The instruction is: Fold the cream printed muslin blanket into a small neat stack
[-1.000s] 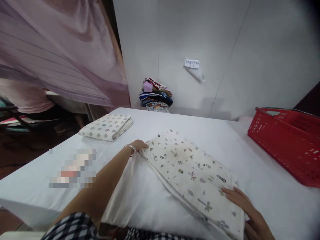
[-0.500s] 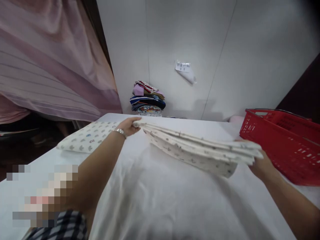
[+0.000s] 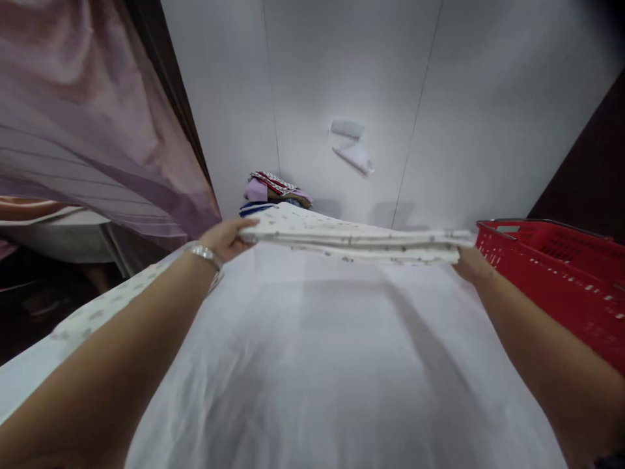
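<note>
A folded white cloth with a small dark print stretches level between my hands, its layered edges facing me. My left hand, with a silver band at the wrist, pinches the cloth's left end. At the opposite end, my right hand grips the right edge, its fingers mostly hidden behind the fabric. Below the cloth lies the white-covered table. A second white printed cloth lies left of my left arm, partly covered by it.
A stack of folded clothes stands against the grey wall, partly behind the cloth. On the right is a red plastic basket. Pink curtain fabric hangs at left. White papers are stuck to the wall.
The folded cloth has swung from a slant to nearly level, its right end moving up and away from me. Both hands keep hold. My view has shifted slightly.
</note>
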Demonstrator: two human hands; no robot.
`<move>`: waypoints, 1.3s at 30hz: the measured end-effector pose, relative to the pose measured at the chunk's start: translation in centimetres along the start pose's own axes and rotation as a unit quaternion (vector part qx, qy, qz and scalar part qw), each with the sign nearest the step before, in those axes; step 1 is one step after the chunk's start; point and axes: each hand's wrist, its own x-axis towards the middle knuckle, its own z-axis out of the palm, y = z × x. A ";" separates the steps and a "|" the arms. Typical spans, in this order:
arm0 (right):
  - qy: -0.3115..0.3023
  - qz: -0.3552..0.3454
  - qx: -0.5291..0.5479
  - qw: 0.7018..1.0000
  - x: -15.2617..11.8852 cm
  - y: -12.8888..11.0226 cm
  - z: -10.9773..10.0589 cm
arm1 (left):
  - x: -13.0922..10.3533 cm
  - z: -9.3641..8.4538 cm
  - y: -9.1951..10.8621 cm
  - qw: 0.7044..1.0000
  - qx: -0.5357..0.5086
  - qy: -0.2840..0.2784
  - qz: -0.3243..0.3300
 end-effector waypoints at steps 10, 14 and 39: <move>-0.199 0.210 0.214 0.933 -12.5 6.3 6.9 | -6.9 -1.1 -18.4 0.969 0.082 -0.066 -0.223; -0.201 0.177 0.200 0.942 -13.4 5.6 5.9 | -7.0 -1.8 -18.2 0.968 0.155 -0.045 -0.190; -0.143 0.464 0.095 0.869 -18.2 -0.8 4.9 | -10.2 -0.7 -20.7 0.973 0.173 0.051 -0.141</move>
